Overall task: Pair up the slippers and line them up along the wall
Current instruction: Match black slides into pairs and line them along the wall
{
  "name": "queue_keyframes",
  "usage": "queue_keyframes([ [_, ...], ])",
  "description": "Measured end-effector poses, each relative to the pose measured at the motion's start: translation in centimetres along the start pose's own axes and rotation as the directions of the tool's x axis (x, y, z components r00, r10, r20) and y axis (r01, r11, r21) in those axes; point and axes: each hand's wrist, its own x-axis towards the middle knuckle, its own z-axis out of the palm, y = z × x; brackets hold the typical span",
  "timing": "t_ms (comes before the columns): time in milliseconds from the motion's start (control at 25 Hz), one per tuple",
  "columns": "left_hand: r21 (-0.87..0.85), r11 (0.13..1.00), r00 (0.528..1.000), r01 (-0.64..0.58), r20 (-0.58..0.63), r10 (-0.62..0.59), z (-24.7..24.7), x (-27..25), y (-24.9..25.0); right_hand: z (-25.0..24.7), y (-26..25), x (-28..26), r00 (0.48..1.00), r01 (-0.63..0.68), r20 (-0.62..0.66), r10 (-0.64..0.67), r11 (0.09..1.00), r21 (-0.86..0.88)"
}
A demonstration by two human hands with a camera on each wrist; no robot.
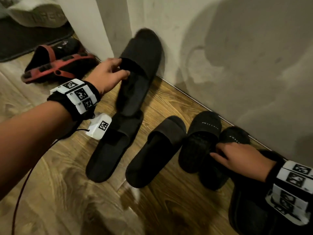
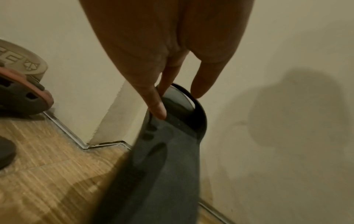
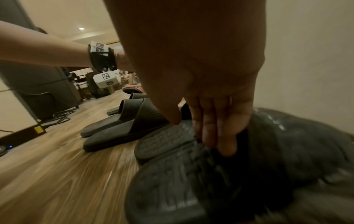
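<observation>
My left hand grips the strap edge of a dark grey slipper whose toe is tilted up against the wall. In the left wrist view my left hand pinches that slipper at the strap between thumb and fingers. Two more dark grey slippers lie side by side on the floor. Right of them sit two black slippers with white lettering near the wall. My right hand holds the right one, fingers tucked under its strap.
A red and black pair of sandals lies at the wall corner on the left, beside a dark mat with a beige slipper on it. A red cable runs along my left arm. Wooden floor spreads in front.
</observation>
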Motion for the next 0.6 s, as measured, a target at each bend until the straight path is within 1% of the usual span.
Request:
queue_keyframes([
  [40, -0.041, 0.999, 1.000, -0.020, -0.009, 0.019, -0.4, -0.1, 0.2, -0.1, -0.2, 0.1, 1.000, 0.011, 0.010, -0.011, 1.000, 0.003],
  [80, -0.047, 0.998, 0.999, -0.049, -0.004, 0.049, -0.9, -0.1, 0.3, -0.2, -0.6, 0.3, 1.000, 0.024, 0.020, -0.024, 1.000, 0.004],
  [160, -0.001, 0.996, 0.995, -0.087, 0.039, 0.087, -2.4, -0.5, 0.5, -0.2, -1.3, 0.4, 0.998, 0.048, 0.032, -0.049, 0.999, 0.020],
  [240, 0.082, 0.993, 0.996, -0.084, 0.040, 0.081, -4.5, -0.9, -0.4, -0.2, -1.6, 0.5, 0.998, 0.062, 0.022, -0.063, 0.998, 0.026],
  [320, 0.060, 0.998, 1.000, -0.008, 0.026, 0.006, -6.5, -1.6, -2.2, -0.2, -1.7, 0.7, 0.998, 0.060, 0.018, -0.060, 0.998, 0.024],
  [360, 0.025, 0.997, 0.997, 0.069, 0.025, -0.069, -7.1, -2.1, -3.2, -0.2, -1.8, 0.6, 0.998, 0.058, 0.020, -0.058, 0.998, 0.021],
  [440, -0.011, 0.972, 0.972, 0.234, 0.038, -0.233, -7.5, -3.3, -4.9, -0.2, -1.9, 0.4, 0.998, 0.066, 0.024, -0.066, 0.998, 0.013],
  [480, 0.030, 0.960, 0.958, 0.279, 0.065, -0.280, -7.3, -3.7, -5.7, -0.3, -1.9, 0.4, 0.997, 0.072, 0.023, -0.072, 0.997, 0.008],
  [520, 0.114, 0.953, 0.952, 0.282, 0.093, -0.293, -7.0, -4.2, -6.2, -0.4, -1.9, 0.4, 0.997, 0.076, 0.021, -0.076, 0.997, 0.006],
  [560, 0.249, 0.938, 0.952, 0.241, 0.125, -0.278, -6.6, -4.5, -6.6, -0.4, -2.0, 0.4, 0.997, 0.075, 0.015, -0.075, 0.997, 0.005],
  [600, 0.391, 0.903, 0.955, 0.178, 0.153, -0.254, -6.5, -4.9, -7.1, -0.3, -2.1, 0.4, 0.997, 0.073, 0.008, -0.073, 0.997, -0.001],
])
